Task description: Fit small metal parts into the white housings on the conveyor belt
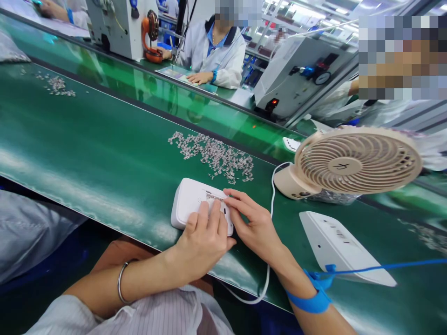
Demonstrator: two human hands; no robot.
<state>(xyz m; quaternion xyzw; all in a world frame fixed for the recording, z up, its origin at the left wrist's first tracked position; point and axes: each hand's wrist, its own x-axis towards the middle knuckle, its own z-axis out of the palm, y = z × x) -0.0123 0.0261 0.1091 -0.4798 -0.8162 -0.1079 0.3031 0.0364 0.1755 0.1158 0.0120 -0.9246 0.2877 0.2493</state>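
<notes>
A white plastic housing (190, 201) lies flat on the green belt (87, 149) in front of me. My left hand (202, 239) rests on its near right part, fingers curled over the top, holding it down. My right hand (253, 223) touches the housing's right end, its fingertips pinched at a small metal piece (214, 197) in a slot on top. Just behind the housing a heap of small silver metal parts (213, 156) is spread on the belt. My right wrist wears a blue strap (310, 298) with a blue cord.
A beige desk fan (352, 163) stands to the right, its white cable (270, 218) running past my right hand. Another white housing (340, 246) lies at the right. A second small heap of metal parts (57, 86) lies far left. Across the belt a person in white (216, 51) sits among grey machines (296, 74).
</notes>
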